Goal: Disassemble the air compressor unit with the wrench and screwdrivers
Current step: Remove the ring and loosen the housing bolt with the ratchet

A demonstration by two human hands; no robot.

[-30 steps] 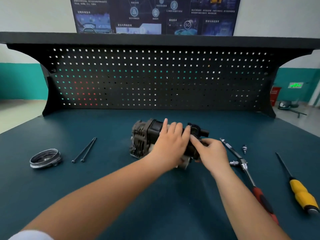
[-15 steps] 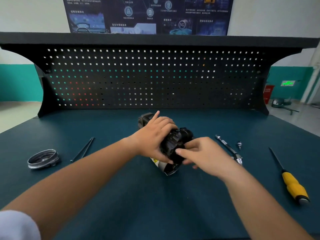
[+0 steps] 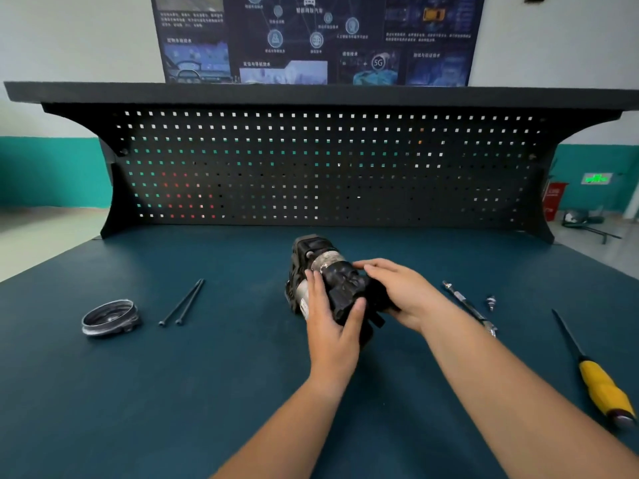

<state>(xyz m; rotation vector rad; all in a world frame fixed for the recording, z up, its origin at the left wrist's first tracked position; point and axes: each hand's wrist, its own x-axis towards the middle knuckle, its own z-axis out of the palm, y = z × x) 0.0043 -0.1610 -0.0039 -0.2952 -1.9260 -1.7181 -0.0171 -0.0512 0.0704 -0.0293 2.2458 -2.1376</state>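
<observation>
Head view, one moment, items listed left to right:

- Dark teal workbench top (image 3: 207,392), backed at the far edge by a black perforated pegboard (image 3: 311,167); a dark blue printed poster (image 3: 311,36) hangs on the wall above.
- Round grey metal ring cap (image 3: 109,316), lying flat at near left.
- Two long black bolts (image 3: 183,302), side by side just right of the ring cap, heads toward the near side.
- Black-and-grey metal air compressor unit (image 3: 340,283), centre of the bench, its long axis running near to far, held between both hands.
- Left hand (image 3: 328,323): grasps the unit's near end from the left, fingers on the grey cylinder, thumb hooked round the black housing.
- Right hand (image 3: 403,293): wraps the black housing from the right, fingers laid over its top.
- Slim metal-shafted wrench (image 3: 463,302), right of the unit; its near part is hidden behind the right forearm.
- Small silver metal fitting (image 3: 491,302), just right of the wrench.
- Yellow-handled screwdriver (image 3: 601,385), far right, untouched, handle at the near end.
</observation>
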